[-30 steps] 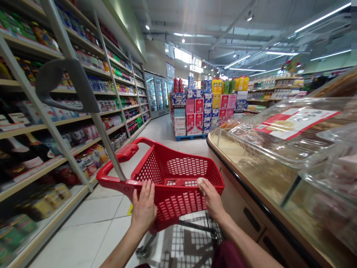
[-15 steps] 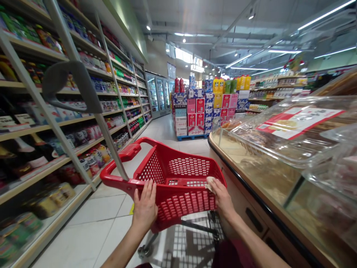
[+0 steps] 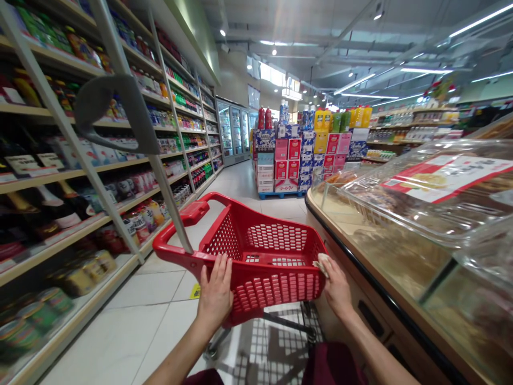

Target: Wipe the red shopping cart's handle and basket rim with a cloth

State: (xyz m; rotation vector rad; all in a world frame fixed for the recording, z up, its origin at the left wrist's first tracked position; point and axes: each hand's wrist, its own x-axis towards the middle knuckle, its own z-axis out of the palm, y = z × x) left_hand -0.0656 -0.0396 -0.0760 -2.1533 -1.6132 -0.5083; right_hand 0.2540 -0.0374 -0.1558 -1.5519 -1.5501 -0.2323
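Note:
A red plastic shopping cart stands side-on in front of me, its perforated basket holding nothing that I can see. My left hand lies flat against the near side of the cart, fingers extended upward over the rim beside the grey pole. At the right end of the cart, my right hand presses a crumpled whitish cloth to the corner of the rim. Its fingers are closed over the cloth, which is partly hidden under them. A grey metal pole with a grey plastic loop rises from the cart's handle end.
Drink shelves line the left side. On the right, close to the cart, runs a glass-edged display counter bearing clear plastic food boxes. Stacked drink cartons stand on a blue pallet ahead, with glass-door coolers behind.
My right hand has moved right with the cloth along the rim to the cart's corner. My left hand stays on the near side. The whole view has shifted slightly.

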